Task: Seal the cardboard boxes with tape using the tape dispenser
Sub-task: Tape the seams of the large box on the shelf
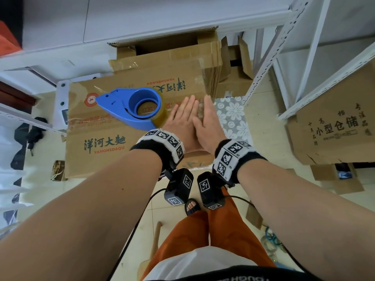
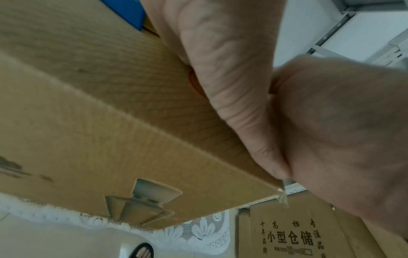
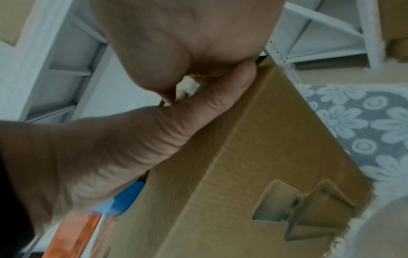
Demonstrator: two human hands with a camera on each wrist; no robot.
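Observation:
A brown cardboard box (image 1: 101, 142) with blue lettering stands in front of me, flaps shut. A blue tape dispenser (image 1: 132, 106) with a roll of clear tape lies on its top, left of my hands. My left hand (image 1: 182, 116) and right hand (image 1: 210, 118) lie flat side by side on the box top near its right edge, fingers straight, pressing on a strip of clear tape (image 1: 199, 109) between them. In the left wrist view my left hand's palm (image 2: 220, 69) rests on the box (image 2: 110, 122). The right wrist view shows my right hand's palm (image 3: 187, 34) over the box corner (image 3: 243, 174).
More cardboard boxes (image 1: 166, 55) are stacked behind. Another lettered box (image 1: 334, 124) sits low on the white metal shelving (image 1: 304, 47) at the right. A floral lace mat (image 1: 231, 114) lies under the box. My sandalled foot (image 1: 191, 206) stands on the tiled floor.

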